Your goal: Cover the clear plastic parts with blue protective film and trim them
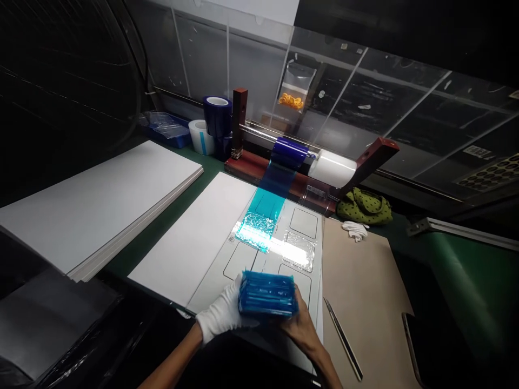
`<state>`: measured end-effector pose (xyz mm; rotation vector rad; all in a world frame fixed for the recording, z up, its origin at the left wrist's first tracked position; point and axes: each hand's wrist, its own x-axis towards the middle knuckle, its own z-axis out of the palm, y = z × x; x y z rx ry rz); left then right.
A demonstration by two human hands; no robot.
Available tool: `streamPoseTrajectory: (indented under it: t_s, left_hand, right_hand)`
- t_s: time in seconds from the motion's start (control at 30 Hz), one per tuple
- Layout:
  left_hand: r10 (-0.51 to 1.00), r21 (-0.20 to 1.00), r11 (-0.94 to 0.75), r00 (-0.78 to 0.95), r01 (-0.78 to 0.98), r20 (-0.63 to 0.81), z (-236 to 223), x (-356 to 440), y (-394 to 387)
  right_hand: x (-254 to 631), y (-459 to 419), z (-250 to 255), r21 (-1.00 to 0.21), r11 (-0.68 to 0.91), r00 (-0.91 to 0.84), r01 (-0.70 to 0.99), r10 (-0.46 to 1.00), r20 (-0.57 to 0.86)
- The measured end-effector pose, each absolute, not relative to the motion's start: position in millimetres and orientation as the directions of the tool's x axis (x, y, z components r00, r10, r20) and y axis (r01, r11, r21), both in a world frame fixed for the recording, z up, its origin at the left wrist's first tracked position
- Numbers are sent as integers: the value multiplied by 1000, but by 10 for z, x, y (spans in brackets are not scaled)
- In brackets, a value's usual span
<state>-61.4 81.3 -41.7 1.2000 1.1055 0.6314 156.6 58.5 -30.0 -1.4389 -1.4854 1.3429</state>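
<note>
My left hand (221, 313), in a white glove, and my bare right hand (299, 324) grip between them a stack of clear plastic trays wrapped in blue film (267, 293). I hold it just above the near end of a white template sheet (214, 270) marked with rounded rectangles. Farther along the sheet, a strip of blue film (271, 197) runs down from a film roll on a red dispenser stand (290, 152) and covers one clear tray (256, 231). An uncovered clear tray (299, 250) lies beside it.
A stack of white boards (93, 200) lies at left. Spare tape rolls (217, 116) stand at the back. A brown board (365, 281) at right carries a thin metal blade (344, 339), a white cloth (354, 229) and a dark phone (421, 346). A green pouch (365, 207) sits beyond.
</note>
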Motion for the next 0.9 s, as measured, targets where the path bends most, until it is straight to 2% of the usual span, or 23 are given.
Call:
streamPoseTrajectory:
  t_s: [0.1, 0.2, 0.3, 0.47, 0.6, 0.7, 0.8, 0.9]
  left_hand:
    - [847, 919, 393, 401, -27, -350, -61, -839, 863]
    - [846, 843, 498, 327, -204, -421, 298, -1157, 925]
    - [829, 804, 552, 250, -221, -500, 484, -1560, 1020]
    - [857, 855, 508, 36, 110, -514, 467, -2149, 1257]
    - [840, 816, 525, 6, 242, -542, 350, -2408, 1442]
    - [825, 719, 546, -125, 431, -551, 207, -2571, 1538]
    - [824, 559, 552, -301, 618, -481, 58, -2703, 1592]
    - [829, 425, 544, -387, 723, -403, 4, -2745, 1628]
  right_hand:
    - [1305, 647, -67, -949, -277, -140, 150, 944, -298]
    - [904, 737, 53, -923, -383, -216, -34, 904, -368]
    - [628, 823, 38, -896, -434, -302, -95, 870, -390]
    - [925, 761, -61, -933, -359, -198, 28, 913, -357]
    - [1464, 506, -163, -882, -460, 63, 104, 888, -456]
    - [1791, 284, -253, -835, -512, 196, 199, 856, -478]
    - [2126, 110, -351, -717, -562, 335, 413, 826, -454]
    - [2520, 11, -471, -480, -595, 513, 645, 802, -306]
